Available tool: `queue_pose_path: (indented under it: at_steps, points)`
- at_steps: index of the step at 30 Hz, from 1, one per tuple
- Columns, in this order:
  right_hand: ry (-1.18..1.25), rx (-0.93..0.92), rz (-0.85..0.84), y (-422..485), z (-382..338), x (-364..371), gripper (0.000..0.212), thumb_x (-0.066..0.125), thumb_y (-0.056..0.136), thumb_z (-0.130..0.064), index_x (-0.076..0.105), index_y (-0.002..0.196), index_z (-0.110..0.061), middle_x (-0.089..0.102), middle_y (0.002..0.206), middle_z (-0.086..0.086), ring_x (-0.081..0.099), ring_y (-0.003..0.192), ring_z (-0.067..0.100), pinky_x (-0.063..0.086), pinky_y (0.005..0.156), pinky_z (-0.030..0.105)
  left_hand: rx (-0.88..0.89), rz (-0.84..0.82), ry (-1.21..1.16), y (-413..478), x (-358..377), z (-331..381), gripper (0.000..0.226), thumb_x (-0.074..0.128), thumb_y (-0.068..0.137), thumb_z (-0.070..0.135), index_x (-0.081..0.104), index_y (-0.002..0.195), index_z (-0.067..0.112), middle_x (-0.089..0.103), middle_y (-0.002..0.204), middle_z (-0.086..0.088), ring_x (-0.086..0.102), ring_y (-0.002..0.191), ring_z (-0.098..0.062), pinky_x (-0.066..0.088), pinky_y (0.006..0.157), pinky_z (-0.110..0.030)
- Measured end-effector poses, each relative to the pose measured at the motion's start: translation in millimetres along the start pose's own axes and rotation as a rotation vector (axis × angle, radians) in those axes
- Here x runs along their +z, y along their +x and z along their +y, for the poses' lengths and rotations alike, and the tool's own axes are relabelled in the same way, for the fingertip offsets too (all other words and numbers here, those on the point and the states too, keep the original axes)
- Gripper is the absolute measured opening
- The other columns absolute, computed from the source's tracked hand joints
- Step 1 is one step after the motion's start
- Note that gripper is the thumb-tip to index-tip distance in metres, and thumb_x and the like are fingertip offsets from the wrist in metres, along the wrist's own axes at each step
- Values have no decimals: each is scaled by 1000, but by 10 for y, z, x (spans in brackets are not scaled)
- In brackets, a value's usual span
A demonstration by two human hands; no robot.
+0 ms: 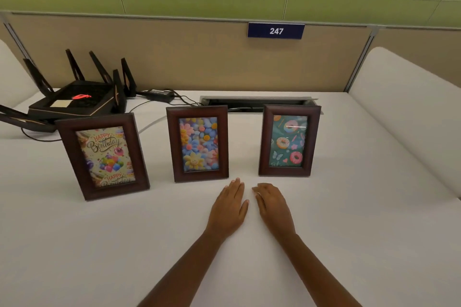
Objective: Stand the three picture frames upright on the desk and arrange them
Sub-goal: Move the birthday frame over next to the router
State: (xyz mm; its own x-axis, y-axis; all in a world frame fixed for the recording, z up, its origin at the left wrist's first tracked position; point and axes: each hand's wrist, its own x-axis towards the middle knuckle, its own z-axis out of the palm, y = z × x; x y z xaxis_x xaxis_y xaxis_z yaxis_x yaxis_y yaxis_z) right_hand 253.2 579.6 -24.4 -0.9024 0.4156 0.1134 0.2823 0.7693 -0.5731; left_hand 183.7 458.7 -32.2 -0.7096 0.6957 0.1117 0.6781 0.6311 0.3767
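Head view shows all three picture frames standing upright on the white desk [349,232] in a row across the middle of the picture. The birthday frame [102,156] is at left, the flower frame [198,143] in the centre and the doughnut frame [289,141] at right. Each has its long side running up and down.

Both hands lie flat on the desk just below the gap between the centre and right frames, fingers straight and holding nothing. The left hand [228,207] has its fingertips close to the flower frame's lower right corner, not touching it. The right hand [273,204] rests beside it, below the doughnut frame.

The standing looks done to me. The birthday frame sits lower in the picture than the other two and is turned slightly, near the black router [74,99] at upper left. If it needs squaring up, it lies left of both hands, and the left hand is nearer.
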Motion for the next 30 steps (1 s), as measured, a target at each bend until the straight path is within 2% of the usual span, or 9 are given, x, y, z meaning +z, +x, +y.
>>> queue_pose_path:
  at_steps: [4,6,9,15,18,22,24,27,30]
  points:
    - [-87,-11,-26,-35,-157,127,38,32,98,-20,41,134,-14,38,147,6,32,137,18,16,115,24,52,75,-28,-157,-170,-103,56,33,96,32,14,145,13,9,157,-9,8,146,-23,-1,114,-26]
    - [-74,-2,-19,-55,-276,198,38,32,98,-21,40,134,-15,37,148,4,30,138,17,15,115,24,139,137,-6,-264,-315,-193,56,55,88,26,37,137,7,36,147,-17,34,136,-34,20,110,-39]
    - [-12,4,-8,-78,-538,315,38,32,98,-21,40,134,-16,35,149,4,28,139,17,16,115,26,202,236,81,-390,-485,-435,58,77,69,21,57,121,2,60,127,-19,58,116,-34,47,92,-40]
    - [63,-61,-30,-112,-1190,654,39,32,98,-22,35,137,-19,34,149,2,28,139,15,16,113,22,146,371,81,-571,-872,-1008,57,66,75,15,49,127,-3,51,133,-26,48,123,-43,36,98,-49]
    - [70,-94,-55,-39,-1508,833,42,32,98,-26,30,139,-22,31,151,-2,26,140,12,11,108,15,69,444,83,-671,-1057,-1301,56,57,80,22,40,129,3,51,134,-25,48,124,-40,33,104,-43]
    - [128,-124,-45,41,-1872,1051,44,36,97,-26,29,140,-19,31,150,0,25,140,13,10,105,12,-115,558,60,-845,-1233,-1743,50,22,95,38,32,130,4,52,132,-26,42,129,-39,28,112,-36]
    - [170,-126,-32,67,-2014,1151,45,37,96,-24,28,140,-17,32,150,1,26,140,14,13,106,13,-189,588,25,-930,-1306,-1931,52,27,93,36,31,132,1,47,136,-29,31,132,-35,30,110,-40]
    - [264,-64,-17,114,-2174,1287,48,39,96,-24,24,141,-16,30,151,2,27,139,15,16,104,14,-319,591,-64,-995,-1381,-2178,56,50,88,20,35,135,-5,36,143,-30,34,134,-41,35,105,-51]
    - [356,35,-13,169,-2279,1392,52,40,96,-24,20,142,-15,27,152,4,25,140,19,21,110,24,-451,562,-242,-991,-1438,-2358,60,49,92,16,20,142,1,20,153,-22,25,140,-35,31,112,-48]
